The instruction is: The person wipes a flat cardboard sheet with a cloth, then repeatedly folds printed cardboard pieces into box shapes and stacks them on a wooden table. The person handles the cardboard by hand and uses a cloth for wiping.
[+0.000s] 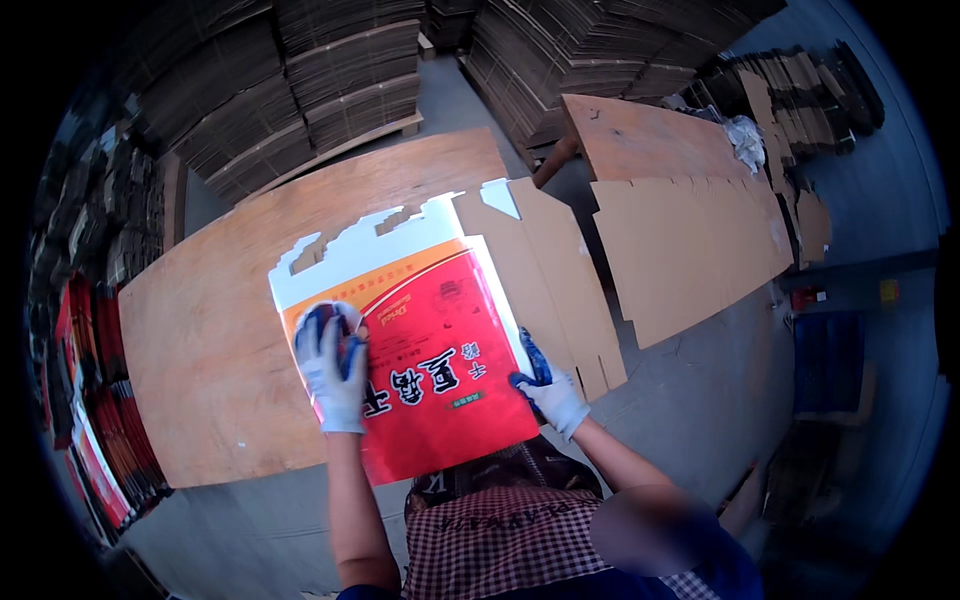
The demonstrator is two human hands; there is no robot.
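A red printed cardboard sheet (430,350) with an orange band and a white, notched far edge lies in front of me on the wooden table. My left hand (335,375), in a white glove with blue-coated fingers, curls over a round dark-red and white thing (345,314) on the sheet's left part. The fingers hide most of that thing, so its kind is unclear. At the sheet's right edge rests my right hand (553,395), gloved the same way, with thumb and fingers spread apart. Plain brown cardboard (545,250) lies just beyond that edge.
The wooden table (210,330) extends to the left. A second table (650,140) on the right carries a large brown cardboard sheet (690,250). Tall cardboard stacks (350,90) stand behind. Red printed sheets (125,430) are piled at the left. A blue chair-like object (828,362) stands right.
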